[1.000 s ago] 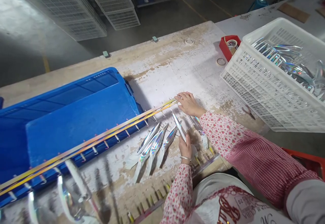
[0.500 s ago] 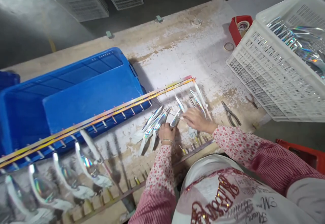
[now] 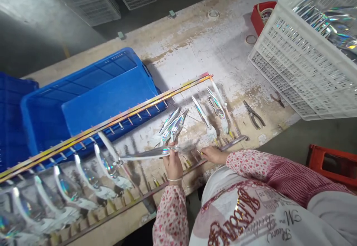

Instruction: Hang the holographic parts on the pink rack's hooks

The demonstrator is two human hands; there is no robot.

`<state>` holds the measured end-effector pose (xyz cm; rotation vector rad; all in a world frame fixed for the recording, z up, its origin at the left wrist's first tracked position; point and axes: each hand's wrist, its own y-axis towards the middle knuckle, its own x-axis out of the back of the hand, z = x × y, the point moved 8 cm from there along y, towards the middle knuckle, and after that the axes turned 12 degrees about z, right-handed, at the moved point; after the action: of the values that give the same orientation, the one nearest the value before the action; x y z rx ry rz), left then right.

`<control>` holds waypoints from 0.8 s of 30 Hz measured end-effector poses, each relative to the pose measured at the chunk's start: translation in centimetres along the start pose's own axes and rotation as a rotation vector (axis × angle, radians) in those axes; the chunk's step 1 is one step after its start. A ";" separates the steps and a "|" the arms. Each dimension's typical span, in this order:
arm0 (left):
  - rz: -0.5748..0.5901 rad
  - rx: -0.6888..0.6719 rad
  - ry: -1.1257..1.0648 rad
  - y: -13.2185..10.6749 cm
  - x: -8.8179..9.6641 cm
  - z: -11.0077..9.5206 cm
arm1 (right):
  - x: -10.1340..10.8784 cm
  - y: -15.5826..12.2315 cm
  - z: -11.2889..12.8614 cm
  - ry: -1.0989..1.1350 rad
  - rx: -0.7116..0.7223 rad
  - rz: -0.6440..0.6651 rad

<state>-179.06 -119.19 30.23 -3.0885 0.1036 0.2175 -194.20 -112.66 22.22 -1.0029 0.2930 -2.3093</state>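
My left hand is closed on a shiny, iridescent silver leaf-shaped piece, its long end pointing left and a pale wrapped end to the right. Just beyond it, several similar pieces lie in a pile. My right hand pinches a small peg by the lower bar of a rack. Along the rack's yellow-orange upper bar runs a row of hooks. More silver pieces hang between the bars, including one beyond my right hand and several at the left.
A blue tub stands behind the rack. At the right, a white basket holds more silver pieces. Pliers, a smaller plier-like tool, tape rolls and a red box lie on the worn table. A red stool stands below.
My left hand has lifted a silver piece from the pile and turned it sideways. My right hand has moved down to the lower bar. The view has shifted slightly.
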 end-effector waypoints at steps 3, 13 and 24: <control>-0.044 0.147 -0.187 -2.9 0.2 3.3 | 0.4 -0.5 -0.3 0.062 0.015 -0.086; -0.162 0.233 -0.265 -6.5 -1.0 7.3 | -0.2 -0.4 -1.2 0.037 -0.049 -0.170; -0.209 0.218 -0.197 -6.5 -1.2 7.0 | -0.5 -0.1 -1.0 0.003 -0.018 -0.164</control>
<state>-180.78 -112.33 23.72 -2.8161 -0.1878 0.4641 -194.76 -112.31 21.28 -1.0671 0.2408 -2.4588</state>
